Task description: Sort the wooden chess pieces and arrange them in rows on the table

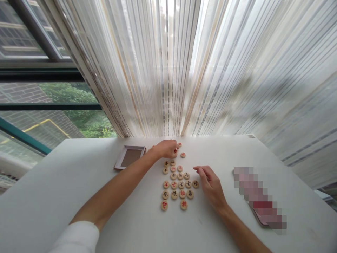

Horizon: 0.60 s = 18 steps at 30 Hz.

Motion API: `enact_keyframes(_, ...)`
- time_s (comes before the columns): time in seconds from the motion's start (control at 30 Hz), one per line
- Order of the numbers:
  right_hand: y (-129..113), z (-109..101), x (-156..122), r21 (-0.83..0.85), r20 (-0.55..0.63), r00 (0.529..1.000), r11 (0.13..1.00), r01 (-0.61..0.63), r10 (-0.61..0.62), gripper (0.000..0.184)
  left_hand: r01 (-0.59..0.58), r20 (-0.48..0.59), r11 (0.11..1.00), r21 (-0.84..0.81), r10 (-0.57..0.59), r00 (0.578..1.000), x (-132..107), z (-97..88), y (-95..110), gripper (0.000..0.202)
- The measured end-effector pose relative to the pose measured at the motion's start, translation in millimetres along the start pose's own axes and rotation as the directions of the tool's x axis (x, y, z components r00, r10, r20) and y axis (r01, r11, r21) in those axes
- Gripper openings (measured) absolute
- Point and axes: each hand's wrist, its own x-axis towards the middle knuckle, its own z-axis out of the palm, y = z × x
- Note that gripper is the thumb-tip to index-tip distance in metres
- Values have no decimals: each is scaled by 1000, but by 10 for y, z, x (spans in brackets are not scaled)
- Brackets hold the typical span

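My left hand (168, 149) reaches across the far part of the white table (110, 218). Its fingers are curled closed on a round wooden Chinese chess piece (175, 150) that shows partly at the fingertips. Two red-marked pieces lie just beyond, one loose piece (183, 155) to the right. Nearer to me, several Chinese chess pieces (180, 184) with red or black characters lie flat in rough rows. My right hand (209, 179) hovers or rests right of these rows, index finger stretched out toward them and thumb apart, holding nothing. The piece (195, 183) at one row's end is closest to it.
A shallow open box lid or tray (121, 163) lies left of the pieces, beyond my left forearm. A blurred-out pinkish flat object (259, 200) lies on the right. Striped curtains (158, 70) hang behind the table's far edge, with a window (52, 88) at the left.
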Motion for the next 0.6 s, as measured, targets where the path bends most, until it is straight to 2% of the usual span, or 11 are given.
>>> enact_keyframes(0.17, 3, -2, -2, 1, 6, 1000, 1000, -15, 15, 31, -19, 19, 1000, 8, 19, 1000, 24, -7, -45, 9)
enact_keyframes(0.4, -13, -3, 0, -1, -3, 1000, 1000, -29, 29, 29, 16, 13, 999, 28, -17, 1000, 62, -45, -25, 10)
enact_keyframes(0.6, -19, -7, -6, 2, 8, 1000, 1000, -28, 28, 29, -7, -31, 1000, 12, 7, 1000, -2, -216, 79, 16)
